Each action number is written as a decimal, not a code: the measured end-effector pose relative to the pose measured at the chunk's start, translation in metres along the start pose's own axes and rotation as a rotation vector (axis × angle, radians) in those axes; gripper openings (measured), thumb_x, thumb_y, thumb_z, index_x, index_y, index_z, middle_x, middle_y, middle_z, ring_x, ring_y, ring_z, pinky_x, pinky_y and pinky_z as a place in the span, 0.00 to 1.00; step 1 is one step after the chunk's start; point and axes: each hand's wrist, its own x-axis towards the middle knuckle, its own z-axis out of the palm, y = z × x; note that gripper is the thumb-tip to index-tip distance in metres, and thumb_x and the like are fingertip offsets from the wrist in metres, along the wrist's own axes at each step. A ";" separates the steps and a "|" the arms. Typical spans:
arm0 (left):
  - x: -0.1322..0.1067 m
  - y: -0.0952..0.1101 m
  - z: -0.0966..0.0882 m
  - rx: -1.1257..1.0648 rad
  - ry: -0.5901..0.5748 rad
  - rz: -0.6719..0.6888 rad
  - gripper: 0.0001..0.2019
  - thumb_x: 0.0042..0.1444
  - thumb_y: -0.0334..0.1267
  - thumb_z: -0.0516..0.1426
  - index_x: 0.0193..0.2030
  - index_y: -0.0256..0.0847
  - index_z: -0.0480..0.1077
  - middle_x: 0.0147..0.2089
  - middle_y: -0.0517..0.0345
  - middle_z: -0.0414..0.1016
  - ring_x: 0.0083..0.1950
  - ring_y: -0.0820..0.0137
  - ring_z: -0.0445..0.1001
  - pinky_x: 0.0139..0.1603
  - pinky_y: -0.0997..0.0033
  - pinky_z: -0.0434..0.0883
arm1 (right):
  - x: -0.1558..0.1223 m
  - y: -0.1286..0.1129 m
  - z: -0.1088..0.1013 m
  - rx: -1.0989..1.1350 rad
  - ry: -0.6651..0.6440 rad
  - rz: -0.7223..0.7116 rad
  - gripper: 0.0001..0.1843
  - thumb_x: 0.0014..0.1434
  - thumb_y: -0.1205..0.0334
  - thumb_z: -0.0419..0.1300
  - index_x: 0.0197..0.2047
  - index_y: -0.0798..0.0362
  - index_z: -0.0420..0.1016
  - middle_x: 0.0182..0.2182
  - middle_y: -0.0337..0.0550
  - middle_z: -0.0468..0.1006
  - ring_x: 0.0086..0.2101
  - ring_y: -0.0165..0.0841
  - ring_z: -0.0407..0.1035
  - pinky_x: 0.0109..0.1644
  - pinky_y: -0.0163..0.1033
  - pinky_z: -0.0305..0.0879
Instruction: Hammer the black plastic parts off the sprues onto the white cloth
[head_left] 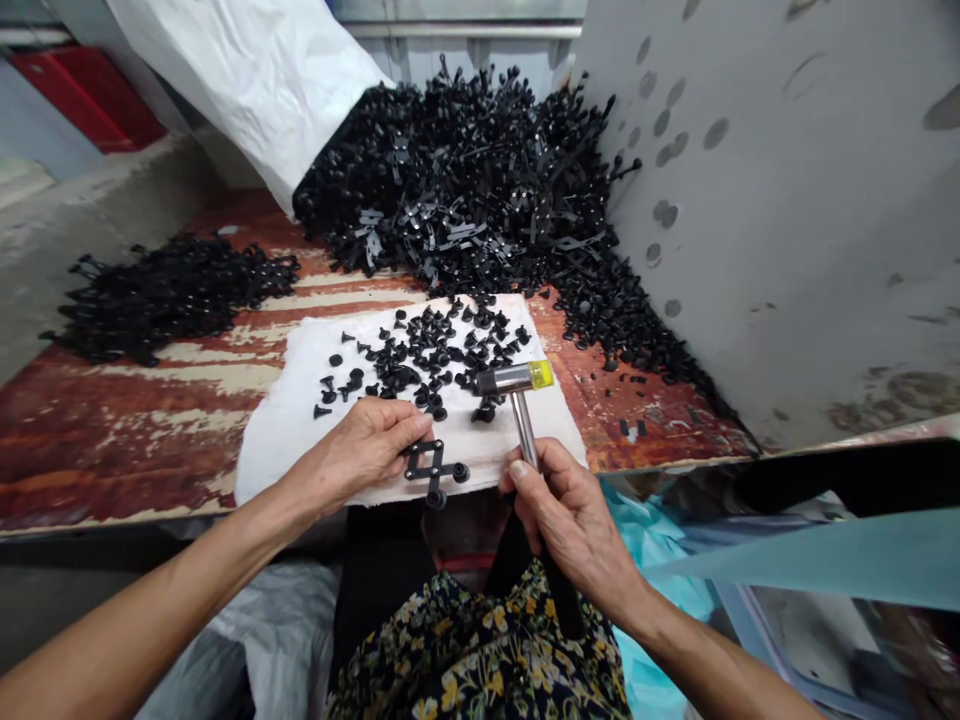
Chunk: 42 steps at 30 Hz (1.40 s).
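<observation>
My left hand (375,440) pinches one end of a black linkage piece (433,462), its flat bars joined by rivets in a small diamond. Two round knobs stick out from the linkage's near and right ends. In my right hand (566,505) is a mallet (523,378) with a metal head, a yellow face on the right and a dark one on the left. Its handle points down toward my lap. Beyond both hands, many small black mushroom-shaped plugs (431,345) lie scattered on a white cloth (281,440).
A big heap of black linkages (480,180) fills the back, beside a white sack (262,80). A smaller black pile (172,295) lies left on the worn red tabletop (90,430). More black plugs (622,310) line the base of the grey panel (795,220) at right.
</observation>
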 end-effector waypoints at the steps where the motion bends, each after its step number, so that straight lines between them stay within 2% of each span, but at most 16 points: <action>1: 0.000 0.000 0.000 0.003 0.001 -0.002 0.21 0.43 0.59 0.57 0.27 0.40 0.67 0.15 0.67 0.58 0.16 0.80 0.48 0.18 0.78 0.44 | 0.000 0.000 0.000 -0.002 -0.001 -0.001 0.13 0.67 0.51 0.53 0.38 0.51 0.68 0.26 0.33 0.66 0.19 0.24 0.54 0.20 0.32 0.52; 9: 0.000 -0.001 -0.001 0.083 0.001 0.009 0.21 0.44 0.60 0.54 0.26 0.41 0.65 0.16 0.67 0.57 0.17 0.79 0.49 0.19 0.76 0.45 | 0.000 0.000 0.000 0.002 -0.006 0.002 0.12 0.68 0.51 0.53 0.38 0.51 0.68 0.27 0.33 0.66 0.19 0.23 0.55 0.20 0.31 0.53; 14: 0.003 0.001 -0.007 0.288 0.031 0.142 0.20 0.47 0.57 0.51 0.20 0.41 0.61 0.18 0.65 0.56 0.20 0.78 0.51 0.20 0.76 0.48 | 0.000 0.000 -0.002 -0.040 -0.010 0.015 0.13 0.68 0.51 0.52 0.41 0.51 0.69 0.29 0.35 0.69 0.20 0.24 0.56 0.20 0.31 0.54; 16: 0.003 0.005 -0.010 0.393 0.034 0.170 0.19 0.47 0.54 0.50 0.19 0.41 0.61 0.18 0.65 0.56 0.21 0.77 0.52 0.21 0.76 0.49 | -0.001 -0.002 -0.004 -0.084 -0.022 0.014 0.13 0.69 0.52 0.51 0.44 0.51 0.71 0.30 0.36 0.70 0.22 0.25 0.59 0.22 0.32 0.58; 19: 0.003 0.012 -0.012 0.475 0.033 0.170 0.18 0.48 0.51 0.50 0.17 0.40 0.62 0.17 0.65 0.55 0.21 0.76 0.52 0.21 0.75 0.49 | 0.001 -0.008 -0.007 -0.179 -0.019 -0.045 0.16 0.69 0.57 0.50 0.54 0.51 0.71 0.32 0.40 0.74 0.31 0.31 0.70 0.32 0.35 0.69; 21: 0.004 0.016 -0.012 0.476 0.029 0.154 0.17 0.49 0.50 0.50 0.17 0.40 0.62 0.17 0.65 0.55 0.20 0.76 0.52 0.21 0.75 0.49 | 0.004 -0.012 -0.009 -0.254 0.005 -0.143 0.21 0.68 0.62 0.49 0.62 0.51 0.67 0.40 0.46 0.79 0.41 0.36 0.74 0.44 0.40 0.73; 24: 0.006 0.019 -0.010 0.446 0.025 0.139 0.17 0.50 0.49 0.51 0.18 0.41 0.62 0.15 0.66 0.54 0.19 0.77 0.50 0.20 0.75 0.47 | 0.012 -0.018 -0.014 -0.394 0.004 -0.344 0.27 0.67 0.67 0.48 0.68 0.53 0.62 0.58 0.51 0.74 0.56 0.37 0.70 0.60 0.44 0.68; 26: 0.007 0.016 -0.009 0.415 0.026 0.161 0.16 0.50 0.49 0.52 0.18 0.41 0.63 0.15 0.66 0.54 0.19 0.77 0.50 0.20 0.75 0.47 | 0.016 -0.022 -0.017 -0.476 -0.021 -0.444 0.28 0.67 0.69 0.47 0.69 0.54 0.60 0.62 0.52 0.70 0.60 0.37 0.66 0.65 0.45 0.63; 29: 0.008 0.010 -0.011 0.385 0.009 0.198 0.17 0.49 0.50 0.52 0.18 0.40 0.64 0.16 0.66 0.55 0.19 0.77 0.51 0.20 0.75 0.48 | 0.019 -0.027 -0.020 -0.557 -0.077 -0.488 0.29 0.67 0.71 0.48 0.69 0.52 0.60 0.59 0.52 0.74 0.59 0.38 0.68 0.63 0.47 0.66; 35: 0.010 0.006 -0.014 0.321 -0.006 0.190 0.18 0.47 0.50 0.56 0.16 0.41 0.62 0.16 0.65 0.56 0.19 0.76 0.52 0.19 0.75 0.48 | 0.019 -0.035 -0.019 -0.633 -0.101 -0.556 0.31 0.64 0.75 0.46 0.69 0.54 0.59 0.48 0.55 0.79 0.46 0.41 0.76 0.51 0.50 0.75; 39: 0.008 0.011 -0.014 0.333 -0.004 0.161 0.16 0.46 0.49 0.56 0.16 0.41 0.62 0.15 0.66 0.54 0.19 0.76 0.51 0.19 0.74 0.48 | 0.020 -0.041 -0.021 -0.774 -0.190 -0.499 0.30 0.64 0.73 0.45 0.69 0.60 0.60 0.37 0.55 0.77 0.32 0.40 0.74 0.39 0.50 0.77; 42: 0.007 0.011 -0.013 0.349 -0.022 0.192 0.17 0.48 0.49 0.55 0.16 0.42 0.61 0.16 0.66 0.54 0.19 0.76 0.51 0.20 0.74 0.48 | 0.019 -0.049 -0.023 -0.762 -0.171 -0.556 0.29 0.65 0.73 0.45 0.69 0.58 0.60 0.37 0.53 0.77 0.33 0.39 0.73 0.39 0.47 0.76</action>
